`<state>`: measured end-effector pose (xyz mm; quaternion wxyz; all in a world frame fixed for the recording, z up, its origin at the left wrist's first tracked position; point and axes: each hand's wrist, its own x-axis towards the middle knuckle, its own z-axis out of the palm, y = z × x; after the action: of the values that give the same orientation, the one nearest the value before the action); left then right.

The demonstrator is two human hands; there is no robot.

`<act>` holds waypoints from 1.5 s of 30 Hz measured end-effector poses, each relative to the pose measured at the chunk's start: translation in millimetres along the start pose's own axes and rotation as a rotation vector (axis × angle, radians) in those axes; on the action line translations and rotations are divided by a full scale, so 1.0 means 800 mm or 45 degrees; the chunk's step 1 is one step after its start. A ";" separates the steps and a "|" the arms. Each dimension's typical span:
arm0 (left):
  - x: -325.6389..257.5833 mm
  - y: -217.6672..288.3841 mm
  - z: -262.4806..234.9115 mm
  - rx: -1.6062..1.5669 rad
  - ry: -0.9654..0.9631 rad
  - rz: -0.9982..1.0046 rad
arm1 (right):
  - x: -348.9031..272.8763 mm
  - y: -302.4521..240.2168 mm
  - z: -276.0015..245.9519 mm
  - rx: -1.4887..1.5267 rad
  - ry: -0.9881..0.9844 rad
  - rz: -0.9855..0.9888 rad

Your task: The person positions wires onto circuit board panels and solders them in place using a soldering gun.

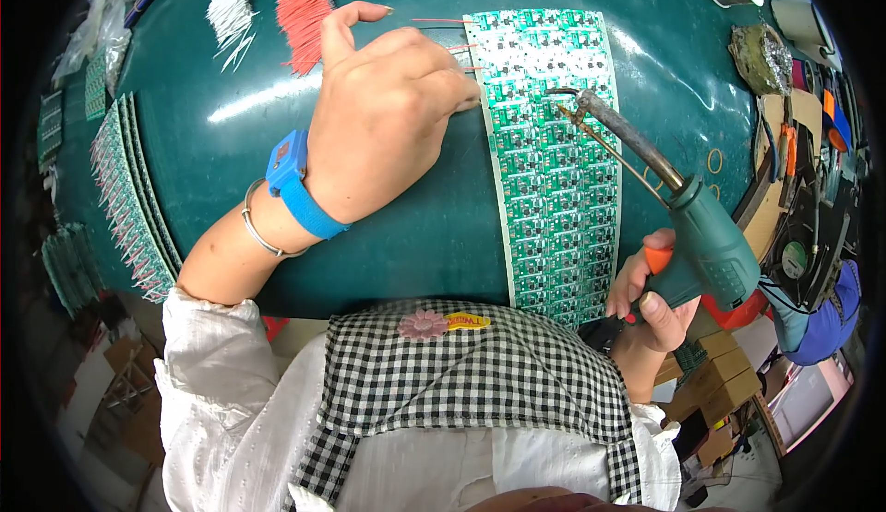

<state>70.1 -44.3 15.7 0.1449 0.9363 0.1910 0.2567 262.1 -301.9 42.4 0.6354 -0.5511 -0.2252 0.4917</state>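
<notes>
While your right hand (659, 307) grips the green soldering gun (715, 244), its tip over the far half of the circuit board panel (554, 203), your left hand (383, 120) curls at the panel's left edge; whether its fingertips pinch anything, I cannot tell. The panel lies on the table (415, 249), with red wires (307, 14) and white wires (231, 9) at the far left.

So the outfit: white long-sleeved top, left sleeve (217, 355) gathered at the cuff, under a black-and-white gingham apron (498, 378) with checked shoulder straps. Near the apron's top edge there's a pinkish flower (424, 324), plus a yellow patch (468, 322) with red lettering. Left wrist (268, 209) has a silvery bangle (251, 228) and a blue strap (312, 209) with a chunky squarish blue block (287, 157).
</notes>
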 end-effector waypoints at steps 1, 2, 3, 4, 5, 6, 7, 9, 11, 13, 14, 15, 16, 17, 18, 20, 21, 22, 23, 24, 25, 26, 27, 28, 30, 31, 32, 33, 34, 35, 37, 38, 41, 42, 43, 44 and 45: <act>0.000 0.002 -0.001 -0.021 0.023 0.013 | -0.003 0.000 0.000 0.002 0.003 -0.001; 0.001 0.005 -0.002 -0.016 0.021 0.016 | -0.005 0.000 0.001 -0.006 0.017 0.014; 0.002 0.009 -0.002 -0.046 0.040 0.003 | -0.006 0.000 0.003 -0.015 0.032 0.030; 0.002 0.011 -0.002 -0.076 0.060 -0.010 | -0.007 0.001 0.005 -0.013 0.032 0.028; 0.000 0.010 0.000 -0.074 0.061 -0.011 | -0.008 0.000 0.007 -0.010 0.030 0.054; -0.003 0.006 0.005 -0.082 0.081 -0.026 | -0.008 0.000 0.010 -0.008 0.029 0.081; -0.005 0.003 0.011 -0.091 0.101 -0.042 | -0.008 -0.001 0.013 -0.010 0.028 0.080; -0.009 -0.002 0.020 -0.094 0.119 -0.042 | -0.005 0.000 0.020 -0.026 0.080 0.105; -0.011 -0.004 0.024 -0.099 0.138 -0.042 | -0.001 0.002 0.024 -0.037 0.080 0.106; -0.011 -0.004 0.026 -0.131 0.144 -0.037 | 0.003 0.004 0.027 -0.049 0.080 0.107; -0.010 -0.004 0.027 -0.130 0.144 -0.039 | 0.005 0.006 0.029 -0.047 0.078 0.095; -0.010 -0.003 0.026 -0.130 0.146 -0.041 | 0.006 0.007 0.029 -0.044 0.075 0.083; -0.010 -0.003 0.026 -0.129 0.146 -0.043 | 0.008 0.009 0.029 -0.044 0.072 0.084; -0.011 -0.003 0.027 -0.130 0.148 -0.045 | 0.010 0.011 0.029 -0.052 0.070 0.073; -0.011 -0.003 0.028 -0.134 0.155 -0.047 | 0.010 0.012 0.029 -0.059 0.069 0.063; -0.011 -0.004 0.028 -0.138 0.162 -0.050 | 0.010 0.014 0.030 -0.072 0.083 0.070; -0.011 -0.004 0.028 -0.133 0.159 -0.045 | 0.010 0.015 0.030 -0.083 0.098 0.075; -0.011 -0.004 0.028 -0.129 0.155 -0.039 | 0.010 0.015 0.030 -0.083 0.098 0.077; -0.012 -0.004 0.029 -0.128 0.155 -0.041 | 0.010 0.015 0.029 -0.095 0.081 0.077; -0.012 -0.004 0.029 -0.130 0.153 -0.052 | 0.010 0.014 0.029 -0.107 0.064 0.078; -0.013 -0.004 0.029 -0.132 0.151 -0.063 | 0.010 0.014 0.028 -0.107 0.063 0.079; -0.013 -0.004 0.030 -0.134 0.152 -0.064 | 0.010 0.014 0.028 -0.073 0.057 0.062; -0.013 -0.003 0.030 -0.130 0.157 -0.061 | 0.011 0.014 0.027 -0.040 0.051 0.046; -0.013 -0.003 0.030 -0.125 0.162 -0.058 | 0.012 0.012 0.026 -0.042 0.051 0.046; -0.011 -0.004 0.030 -0.114 0.166 -0.038 | 0.013 0.005 0.023 0.016 -0.011 0.036; -0.011 -0.004 0.030 -0.099 0.169 -0.017 | 0.013 0.005 0.022 0.013 -0.008 0.036; -0.011 -0.003 0.029 -0.102 0.171 -0.016 | 0.014 0.004 0.021 0.005 -0.028 0.021; -0.010 -0.002 0.028 -0.096 0.165 -0.025 | 0.015 0.004 0.020 -0.004 -0.048 0.005; -0.010 -0.002 0.028 -0.090 0.160 -0.033 | 0.015 0.003 0.019 -0.007 -0.045 0.004; -0.011 -0.002 0.028 -0.091 0.161 -0.031 | 0.015 0.004 0.019 0.004 -0.051 0.008; -0.011 -0.002 0.028 -0.081 0.157 -0.024 | 0.014 0.004 0.019 0.014 -0.055 0.010; -0.011 -0.002 0.028 -0.081 0.158 -0.023 | 0.013 0.003 0.018 0.011 -0.051 0.012; -0.012 -0.002 0.030 -0.071 0.165 -0.015 | 0.008 0.000 0.021 0.019 0.001 0.030; -0.012 -0.003 0.030 -0.070 0.177 -0.014 | 0.007 -0.001 0.023 0.030 0.049 0.047; -0.013 -0.003 0.031 -0.069 0.190 -0.012 | 0.006 -0.001 0.023 0.032 0.047 0.046; -0.013 -0.002 0.031 -0.068 0.190 -0.011 | 0.006 -0.002 0.023 0.036 0.053 0.046; -0.013 -0.002 0.031 -0.070 0.186 -0.031 | 0.005 -0.003 0.023 0.040 0.058 0.047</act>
<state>74.5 -52.1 -9.6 0.1594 0.9083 0.2055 0.3278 249.8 -289.4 48.8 0.6399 -0.5561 -0.1926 0.4942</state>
